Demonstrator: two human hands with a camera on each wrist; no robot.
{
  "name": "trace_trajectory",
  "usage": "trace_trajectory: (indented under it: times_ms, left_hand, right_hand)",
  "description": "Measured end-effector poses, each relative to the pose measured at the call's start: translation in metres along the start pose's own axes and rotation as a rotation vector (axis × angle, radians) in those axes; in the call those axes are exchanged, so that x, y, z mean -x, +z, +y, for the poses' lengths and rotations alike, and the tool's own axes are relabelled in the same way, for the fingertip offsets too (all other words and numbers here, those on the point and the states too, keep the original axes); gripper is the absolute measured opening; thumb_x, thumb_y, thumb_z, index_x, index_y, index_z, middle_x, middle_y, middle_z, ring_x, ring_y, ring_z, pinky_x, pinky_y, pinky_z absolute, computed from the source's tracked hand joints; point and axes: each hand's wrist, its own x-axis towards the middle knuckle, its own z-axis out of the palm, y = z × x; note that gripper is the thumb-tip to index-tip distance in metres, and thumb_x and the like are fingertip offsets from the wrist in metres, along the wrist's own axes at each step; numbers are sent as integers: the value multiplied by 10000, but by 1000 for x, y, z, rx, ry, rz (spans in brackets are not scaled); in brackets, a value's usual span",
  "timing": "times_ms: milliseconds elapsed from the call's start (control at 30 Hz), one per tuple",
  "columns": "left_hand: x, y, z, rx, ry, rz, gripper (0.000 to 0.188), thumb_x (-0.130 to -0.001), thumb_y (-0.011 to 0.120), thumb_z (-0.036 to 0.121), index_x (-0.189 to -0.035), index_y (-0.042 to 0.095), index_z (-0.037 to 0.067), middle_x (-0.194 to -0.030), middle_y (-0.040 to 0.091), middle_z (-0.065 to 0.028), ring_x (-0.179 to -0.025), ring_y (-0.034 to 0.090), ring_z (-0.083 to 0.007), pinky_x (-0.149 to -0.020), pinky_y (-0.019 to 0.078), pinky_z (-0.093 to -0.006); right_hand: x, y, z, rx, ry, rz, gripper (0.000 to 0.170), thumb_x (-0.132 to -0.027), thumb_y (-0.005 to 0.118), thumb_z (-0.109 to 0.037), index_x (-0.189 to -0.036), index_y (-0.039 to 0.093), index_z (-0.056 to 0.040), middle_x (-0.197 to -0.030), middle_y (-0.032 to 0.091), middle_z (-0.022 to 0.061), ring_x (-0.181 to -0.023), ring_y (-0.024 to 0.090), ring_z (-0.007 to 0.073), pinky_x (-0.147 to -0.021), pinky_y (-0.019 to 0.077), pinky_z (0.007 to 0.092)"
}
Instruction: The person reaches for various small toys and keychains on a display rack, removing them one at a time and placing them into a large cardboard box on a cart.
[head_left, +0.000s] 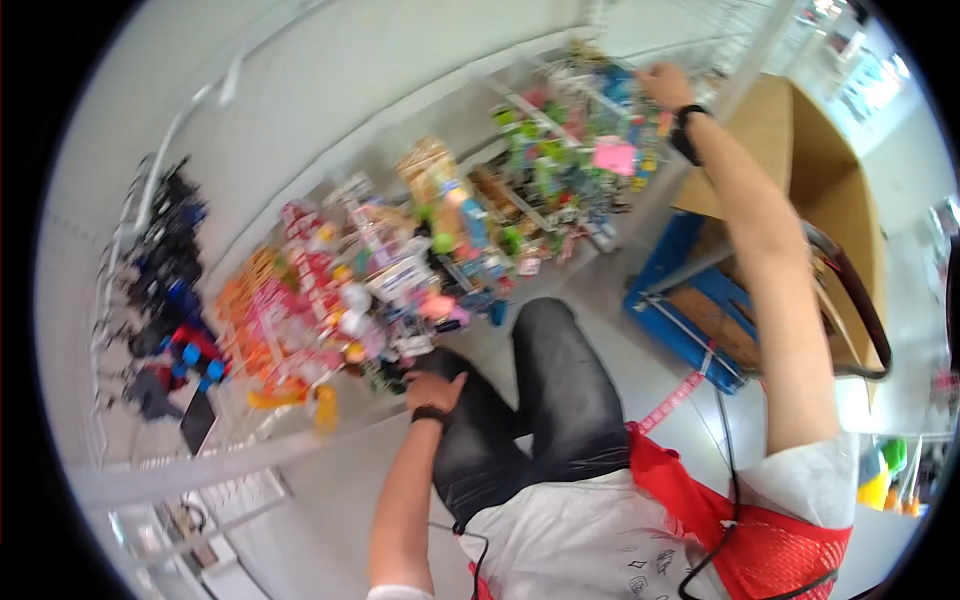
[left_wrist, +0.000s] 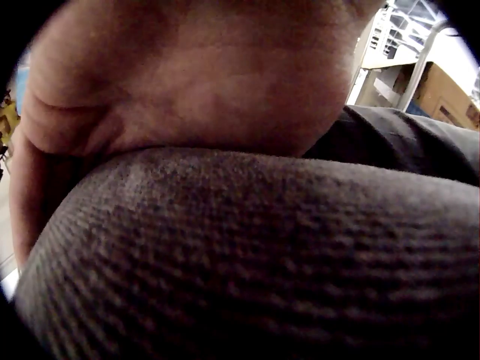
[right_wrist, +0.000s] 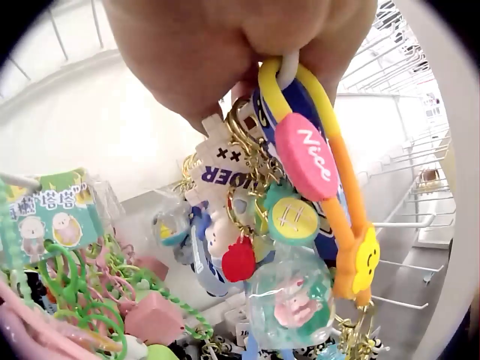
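Note:
My right hand [head_left: 668,85] is raised to the far right end of the rack. In the right wrist view its curled fingers grip keychains at the tip of a white hook [right_wrist: 288,69]. One keychain [right_wrist: 351,217] has a yellow-orange strap, a pink "Nice" tag and a smiling flower. Beneath the hand hang gold clasps, a red charm [right_wrist: 238,259] and a clear bubble charm [right_wrist: 291,304]; the fingertips are hidden behind them. My left hand [head_left: 435,390] rests on my knee [left_wrist: 247,225], palm down over the dark trousers.
Rows of colourful hanging trinkets [head_left: 380,250] fill the rack in front of me. Dark items [head_left: 165,260] hang at the left. A large cardboard box [head_left: 840,170] and a blue crate-like base [head_left: 660,260] stand on the right. Green and pink keychains [right_wrist: 90,292] hang beside the gripped ones.

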Motion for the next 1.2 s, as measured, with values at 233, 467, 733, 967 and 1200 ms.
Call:
trace_trajectory:
  times_ms: [233, 467, 733, 967, 1200]
  left_hand:
    - [-3, 1, 6, 24, -173, -75, 1386, -786, 635, 889, -1571, 273, -195, -1133, 757, -258, -936, 779, -387, -701, 620, -535]
    - [15, -29, 11, -22, -180, -86, 1390, -826, 591, 876, -1527, 246, -273, -1125, 739, -318, -951, 782, -379, -709, 632, -558]
    - [3, 6, -5, -1, -11, 59, 1299, -880, 535, 860, -1408, 397, -319, -1112, 755, -319, -989, 777, -387, -893, 621, -429]
    - [4, -1, 2, 44, -55, 46, 1393, -817, 624, 860, -1491, 266, -305, -1046, 767, -279, -957, 785, -364, -732, 648, -508]
    - [4, -6, 0, 42, -14, 32, 1359, -829, 621, 850, -1467, 308, -309, -1035, 767, -289, -951, 788, -369, -742, 655, -463]
  right_hand:
    - [-13, 19, 25, -46, -215, 64, 394, -957, 717, -407, -967, 743, -14, -900, 757, 199, -854, 730, 384, -782, 551, 490]
    - [3, 1, 12, 95, -248, 128, 338, -903, 717, -322, -918, 745, 15, -921, 736, 240, -902, 712, 429, -821, 551, 521]
    - [60, -4, -31, -42, 133, 188, 419, -939, 647, -382, -1181, 784, -69, -1147, 763, 226, -1133, 702, 420, -990, 535, 544]
    - [104, 38, -70, -332, 404, 747, 1017, -837, 863, -454, -1526, 355, 96, -1458, 476, 319, -1375, 477, 473, -1171, 395, 530]
    - [81, 50, -84, -417, 706, 541, 1178, -738, 903, -603, -1526, 343, 70, -1450, 524, 276, -1402, 500, 439, -1182, 405, 528]
